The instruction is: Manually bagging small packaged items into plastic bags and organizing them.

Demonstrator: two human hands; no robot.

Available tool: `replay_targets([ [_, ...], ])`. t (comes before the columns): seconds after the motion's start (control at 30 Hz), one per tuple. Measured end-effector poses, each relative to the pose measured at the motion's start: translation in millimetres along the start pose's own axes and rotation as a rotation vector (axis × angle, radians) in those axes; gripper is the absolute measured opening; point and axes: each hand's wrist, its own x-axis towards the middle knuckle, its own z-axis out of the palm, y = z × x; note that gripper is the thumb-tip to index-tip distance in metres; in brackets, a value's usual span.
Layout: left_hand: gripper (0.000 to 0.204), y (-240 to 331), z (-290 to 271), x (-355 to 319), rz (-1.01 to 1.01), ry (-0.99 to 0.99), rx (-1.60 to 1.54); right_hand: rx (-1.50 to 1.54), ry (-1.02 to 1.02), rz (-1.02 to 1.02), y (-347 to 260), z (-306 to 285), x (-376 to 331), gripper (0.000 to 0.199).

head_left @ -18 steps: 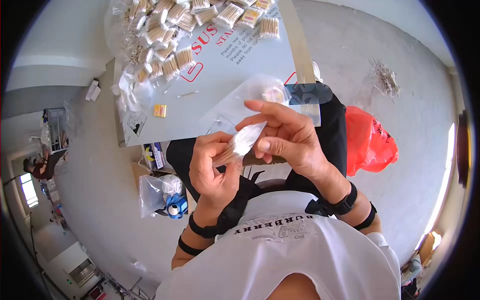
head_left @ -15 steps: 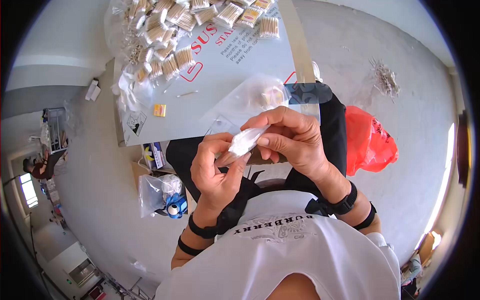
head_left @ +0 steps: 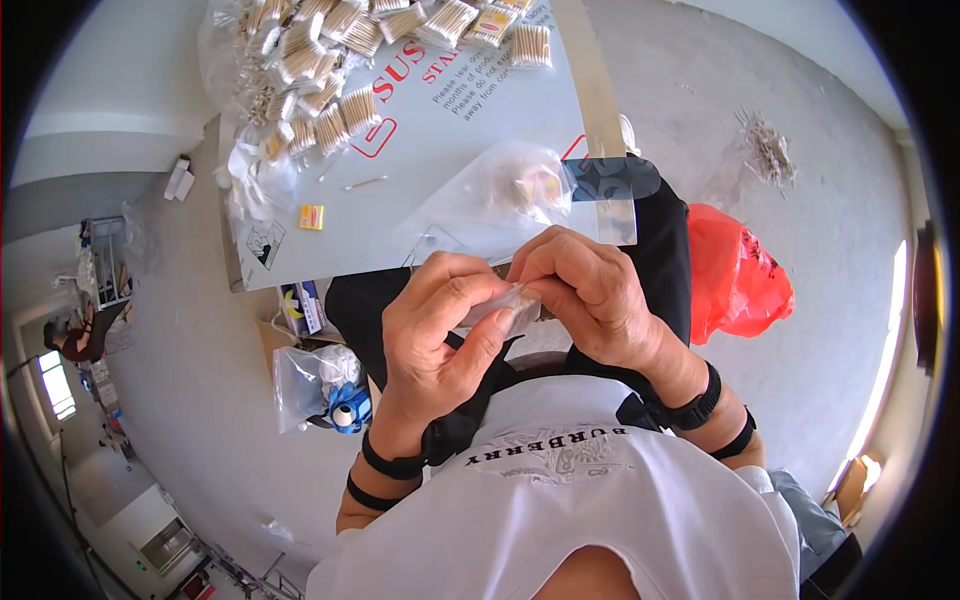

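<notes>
Above my lap, just off the near table edge, a small clear plastic bag of cotton swabs point(head_left: 514, 312) is held between my two hands. My left hand point(head_left: 440, 335) is closed on its left side with thumb and fingers. With thumb and forefinger, my right hand point(head_left: 590, 295) pinches the bag's upper edge. The fingers cover much of the bag, and its swabs are hardly visible now. Beyond the hands a large clear plastic bag point(head_left: 470, 200) lies on the table, with a yellow-labelled pack point(head_left: 540, 185) inside it.
Many packs of cotton swabs point(head_left: 345, 115) are heaped at the table's point(head_left: 420, 130) far left. A loose swab point(head_left: 366, 183) and a small yellow card point(head_left: 311, 217) lie nearer. A red plastic bag point(head_left: 735, 275) and scattered swabs point(head_left: 766, 150) are on the floor to the right.
My hands have drawn closer together over the small bag. The right fingertips have moved down to its edge, and the white swab tips that showed before are now covered.
</notes>
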Motion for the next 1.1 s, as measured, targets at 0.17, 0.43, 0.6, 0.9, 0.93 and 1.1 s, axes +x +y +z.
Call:
replay_targets([
  [0.17, 0.021, 2.3, -1.1, 4.4, -0.059, -0.119, 0.103, -0.152, -0.057, 0.015, -3.5, -2.3, -2.5, 0.011],
  [0.43, 0.022, -1.9, 8.6, 10.8, 0.093, -0.161, 0.292, -0.33, -0.056, -0.097, -11.9, -6.4, 8.4, 0.02],
  [0.6, 0.023, 8.7, 5.0, 11.1, 0.022, -0.21, 0.291, -0.354, -0.111, -0.1, -12.9, -7.7, 5.9, 0.021],
  [0.9, 0.019, 7.2, -14.4, 3.8, -0.135, -0.256, 0.215, -0.128, -0.049, 0.054, -9.4, -7.4, -2.7, 0.016],
  [0.93, 0.019, 7.3, -14.3, 1.7, -0.163, -0.248, 0.211, -0.112, -0.058, 0.063, -8.4, -6.8, -3.7, 0.016],
  [1.1, 0.018, 6.2, -12.7, -1.6, -0.057, -0.139, 0.301, -0.112, -0.06, 0.076, -8.5, -5.7, -6.3, 0.014],
])
